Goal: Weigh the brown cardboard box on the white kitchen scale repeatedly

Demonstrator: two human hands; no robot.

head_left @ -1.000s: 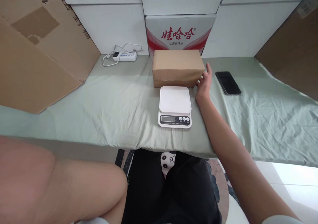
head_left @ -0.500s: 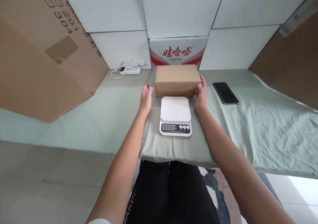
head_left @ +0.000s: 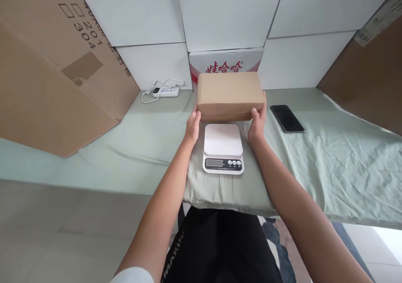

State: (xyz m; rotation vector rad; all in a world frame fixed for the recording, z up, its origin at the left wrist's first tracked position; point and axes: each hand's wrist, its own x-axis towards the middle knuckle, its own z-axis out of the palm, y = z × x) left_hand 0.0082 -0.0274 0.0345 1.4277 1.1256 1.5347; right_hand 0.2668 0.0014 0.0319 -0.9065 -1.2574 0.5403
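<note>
A brown cardboard box [head_left: 230,91] is held between my two hands, just behind the scale and seemingly raised off the cloth. My left hand [head_left: 192,126] grips its left end, thumb on the front face and fingers hidden behind. At the right end, my right hand [head_left: 258,122] has its thumb against the front face and its fingers along the side. A white kitchen scale [head_left: 223,149] rests on the cloth between my forearms, its platform bare. Its display looks blank.
Green cloth [head_left: 141,149] covers the table. A black phone [head_left: 287,118] lies to the right, and a white power strip [head_left: 166,91] with a cable at the back left. Large cartons stand left [head_left: 63,86] and right [head_left: 370,78]. Behind is a white-and-red carton [head_left: 224,60].
My left hand has closed in on the box's left end. The box has come up and toward me, held at both ends; the scale stays where it was.
</note>
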